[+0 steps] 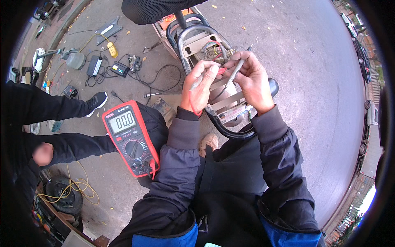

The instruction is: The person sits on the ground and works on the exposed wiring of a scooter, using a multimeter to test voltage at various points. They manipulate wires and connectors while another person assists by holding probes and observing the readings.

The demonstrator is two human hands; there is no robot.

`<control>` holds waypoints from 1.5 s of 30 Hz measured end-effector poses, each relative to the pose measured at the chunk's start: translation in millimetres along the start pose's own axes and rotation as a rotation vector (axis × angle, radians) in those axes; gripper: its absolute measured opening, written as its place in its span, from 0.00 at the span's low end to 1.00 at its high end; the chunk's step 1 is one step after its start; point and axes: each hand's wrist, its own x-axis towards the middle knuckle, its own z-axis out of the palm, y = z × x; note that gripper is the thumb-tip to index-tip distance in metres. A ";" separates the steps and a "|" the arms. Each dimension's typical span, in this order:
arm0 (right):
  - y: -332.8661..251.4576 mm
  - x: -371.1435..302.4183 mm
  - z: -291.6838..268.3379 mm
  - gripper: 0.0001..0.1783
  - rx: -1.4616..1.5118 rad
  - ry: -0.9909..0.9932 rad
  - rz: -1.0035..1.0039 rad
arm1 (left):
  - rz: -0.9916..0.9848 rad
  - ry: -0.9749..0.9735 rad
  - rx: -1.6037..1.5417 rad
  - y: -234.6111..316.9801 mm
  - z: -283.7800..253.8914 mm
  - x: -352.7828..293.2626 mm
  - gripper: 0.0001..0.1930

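Dark sleeves nearest; narrowly closed left hand pinches a red-wired probe, right hand a grey probe.

One meter, two probes, the wearer's two hands, one seat and one loose tire counted

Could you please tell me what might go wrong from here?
The multimeter seems propped on the wearer's left leg, so it might slide off if that leg shifts. The red lead at the left hand appears close to the black frame and could snag. Loose cables lie near another person's shoe and might trip someone.
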 end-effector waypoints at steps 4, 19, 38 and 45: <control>-0.2 -0.1 1.2 0.23 -0.005 0.002 -0.017 | 0.023 -0.018 0.235 1.3 -6.7 1.0 0.18; 1.2 -4.7 -13.2 0.26 -0.029 -0.090 0.058 | 0.065 -0.281 0.386 7.6 -24.9 8.6 0.14; 3.3 -3.4 -14.6 0.16 -0.067 -0.114 0.016 | 0.032 -0.288 0.322 5.2 -21.1 5.4 0.15; 6.3 1.3 -16.1 0.16 -0.108 -0.053 -0.016 | -0.066 -0.237 0.234 1.5 -11.7 11.7 0.16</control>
